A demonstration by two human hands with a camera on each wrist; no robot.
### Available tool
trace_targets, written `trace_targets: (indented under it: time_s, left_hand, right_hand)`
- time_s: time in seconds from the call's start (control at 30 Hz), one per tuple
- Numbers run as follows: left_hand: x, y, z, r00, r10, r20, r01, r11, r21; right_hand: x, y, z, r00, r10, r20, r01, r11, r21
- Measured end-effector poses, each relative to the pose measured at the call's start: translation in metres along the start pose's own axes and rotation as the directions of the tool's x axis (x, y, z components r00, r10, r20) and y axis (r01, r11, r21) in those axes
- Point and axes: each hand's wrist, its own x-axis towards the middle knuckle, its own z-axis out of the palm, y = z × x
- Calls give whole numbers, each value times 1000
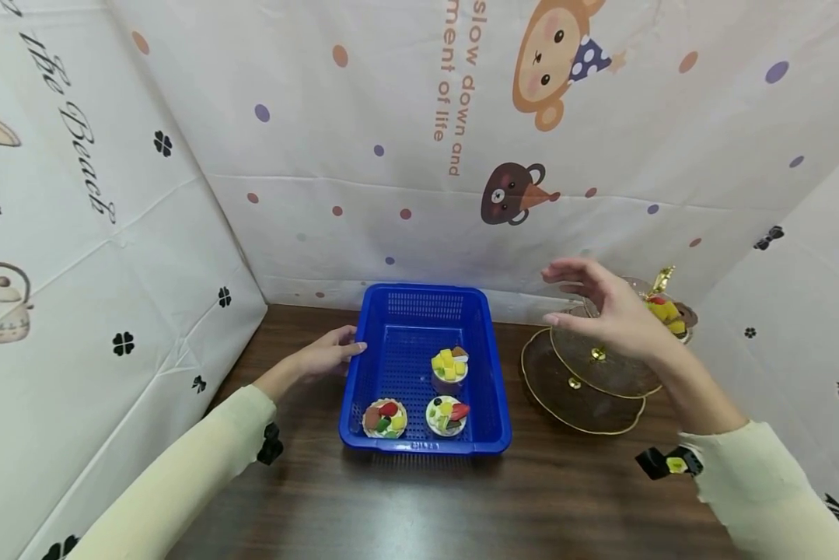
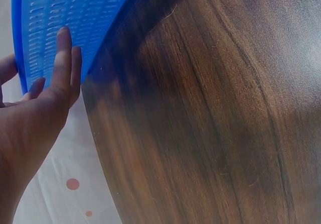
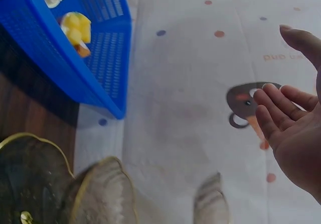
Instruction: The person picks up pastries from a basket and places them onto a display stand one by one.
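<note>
A blue plastic basket (image 1: 492, 365) stands on the table with three small toy cakes inside. Nearest the back is a cake with yellow cubes (image 1: 450, 365); in front are a tart with red and green fruit (image 1: 385, 418) and a cream cupcake with strawberry (image 1: 447, 415). My left hand (image 1: 326, 354) holds the basket's left rim, thumb over the edge and fingers along the outer wall (image 2: 75, 18). Raised and holding nothing, my right hand (image 1: 604, 311) is beside the upper tiers of a gold-rimmed, tiered stand (image 1: 566, 393), its fingers loosely bent. The hand partly hides the stand.
On the stand's top tier sit cakes with yellow and red toppings (image 1: 665, 311), near a gold finial (image 1: 662, 278). Printed white cloth (image 1: 363, 233) surrounds the dark wooden table (image 1: 391, 513) at the back and both sides.
</note>
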Motion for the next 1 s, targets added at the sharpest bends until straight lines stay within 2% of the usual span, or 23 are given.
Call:
trace_targets:
  time_s: [0.13,0.3,0.5,0.67,1.0]
  left_hand:
    - [-2,1,0,1000,-16,-18,16,1000,8]
    - [-3,1,0,1000,-6,-4,6,1000,0]
    - [-2,1,0,1000,0,0,0,1000,8]
    - [-4,4,0,1000,-13,-15,13,1000,24]
    - [-1,7,-1,999,-35,-10,35,999,28]
  right_hand:
    - [6,5,17,999,14,43,-14,1000,-1]
    - [13,10,37,994,25,107,-23,1000,-15]
    - [22,9,59,982,59,177,-67,997,37]
    - [30,9,76,971,21,237,-45,994,97]
    - [36,19,110,952,-15,305,-31,989,147]
